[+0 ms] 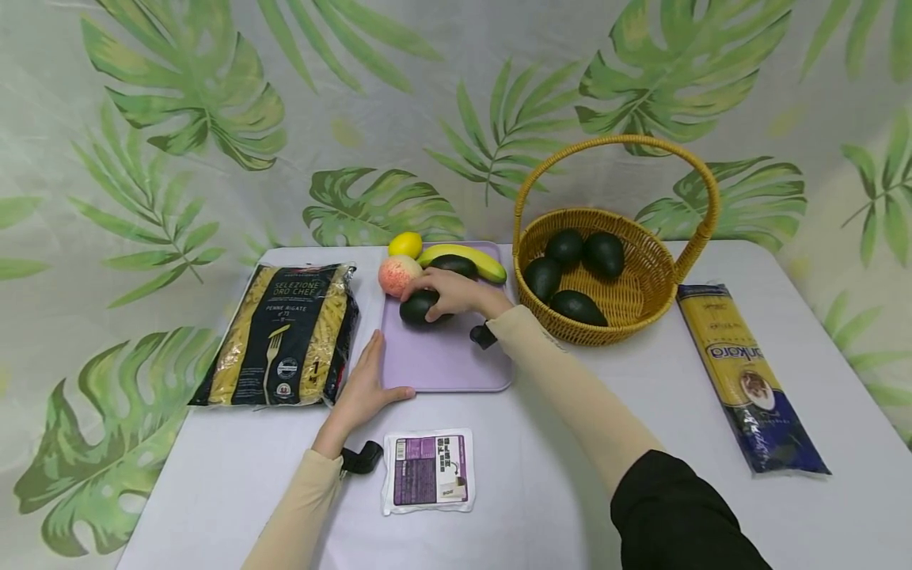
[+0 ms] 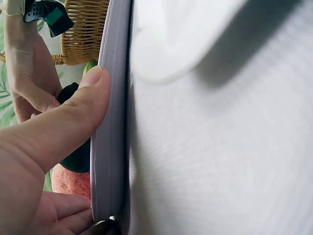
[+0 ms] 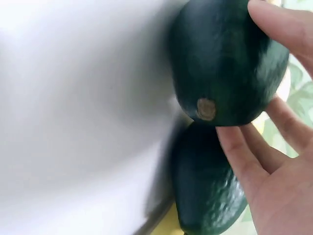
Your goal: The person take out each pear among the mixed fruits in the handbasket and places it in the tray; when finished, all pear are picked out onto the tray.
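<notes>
My right hand [image 1: 459, 291] grips a dark green avocado [image 1: 416, 309] between thumb and fingers, over a lilac tray [image 1: 449, 364]. A second avocado [image 3: 208, 181] lies right beside it in the right wrist view, next to a banana [image 1: 492, 267]. The peach [image 1: 399, 273] and the yellow lemon [image 1: 406, 244] sit at the tray's far left corner. At the near left corner, my left hand [image 1: 362, 394] touches the tray, straight fingers along its left side and the thumb at its front edge. The left wrist view shows that thumb [image 2: 93, 98] against the rim.
A wicker basket [image 1: 613, 336] with a tall handle and several avocados [image 1: 602, 255] stands right of the tray. A penne bag [image 1: 249, 348] lies left, a yellow and blue packet [image 1: 744, 380] far right. In front is a flat white and purple packet [image 1: 427, 471].
</notes>
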Demonstrator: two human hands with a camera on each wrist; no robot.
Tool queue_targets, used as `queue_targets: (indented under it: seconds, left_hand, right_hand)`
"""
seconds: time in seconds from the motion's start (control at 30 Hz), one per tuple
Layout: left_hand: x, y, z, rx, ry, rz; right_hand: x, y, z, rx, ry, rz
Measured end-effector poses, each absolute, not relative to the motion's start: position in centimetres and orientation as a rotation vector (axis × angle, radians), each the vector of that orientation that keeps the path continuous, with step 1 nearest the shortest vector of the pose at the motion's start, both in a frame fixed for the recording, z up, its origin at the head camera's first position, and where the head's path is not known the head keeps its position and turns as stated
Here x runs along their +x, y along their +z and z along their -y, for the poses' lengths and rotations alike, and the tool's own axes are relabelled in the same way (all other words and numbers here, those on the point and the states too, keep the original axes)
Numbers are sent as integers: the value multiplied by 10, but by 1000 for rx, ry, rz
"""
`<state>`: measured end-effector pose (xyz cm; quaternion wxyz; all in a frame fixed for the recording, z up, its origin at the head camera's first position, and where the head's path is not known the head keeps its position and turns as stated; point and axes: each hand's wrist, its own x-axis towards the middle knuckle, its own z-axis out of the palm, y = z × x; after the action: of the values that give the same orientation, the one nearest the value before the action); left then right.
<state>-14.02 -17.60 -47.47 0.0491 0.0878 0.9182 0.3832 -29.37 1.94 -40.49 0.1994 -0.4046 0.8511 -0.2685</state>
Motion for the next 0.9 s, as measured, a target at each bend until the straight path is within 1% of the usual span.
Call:
queue_targets:
  seconds: [0.2,0.4,0.63,0.9]
  left_hand:
    - [-141,-474,176,261,1166,-2781]
    - [-142,-474,175,267,1170,-2787]
    - [-141,-478,176,280,1168,-2815]
    - [-140,-477,176,281,1173,-2811]
  right_hand:
    - [-294,-398,-31,-1070,-1046,-2264]
    - [-293,-379,-56,-1057,-1262,-2164]
    - [-288,-359,-107,-1001,-1352,-2140]
    - [-279,-352,-181,-789,-1458,-2184]
